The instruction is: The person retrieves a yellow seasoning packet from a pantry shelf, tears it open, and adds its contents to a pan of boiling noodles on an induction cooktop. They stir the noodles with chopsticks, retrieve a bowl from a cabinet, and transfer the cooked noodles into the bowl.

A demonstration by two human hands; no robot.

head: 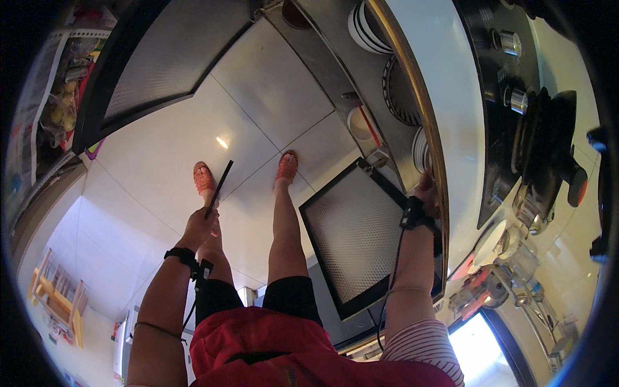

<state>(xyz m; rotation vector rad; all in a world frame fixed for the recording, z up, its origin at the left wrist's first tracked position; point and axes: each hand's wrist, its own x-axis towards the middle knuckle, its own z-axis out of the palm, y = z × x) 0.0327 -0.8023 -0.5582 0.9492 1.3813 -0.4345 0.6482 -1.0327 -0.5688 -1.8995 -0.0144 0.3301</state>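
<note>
My left hand [199, 227] is closed around a thin black stick [222, 184], perhaps a pair of chopsticks, held out over the tiled floor. On the other side, my right hand [428, 196] reaches in under the counter edge, at the near end of a stack of white plates [421, 150] on the cabinet shelf. Its fingers are partly in shadow, and I cannot tell whether they grip a plate. Farther along the shelf are a dark ribbed round dish [399, 92] and some white bowls with dark rims [368, 29].
An open cabinet door with textured glass [358, 232] juts out beside my right forearm. Another framed glass door [169, 63] stands at upper left. A gas stove [503, 96] and dark pan [546, 140] lie right, on and beside the white counter [435, 63]. A pale bowl [360, 125] sits lower in the cabinet.
</note>
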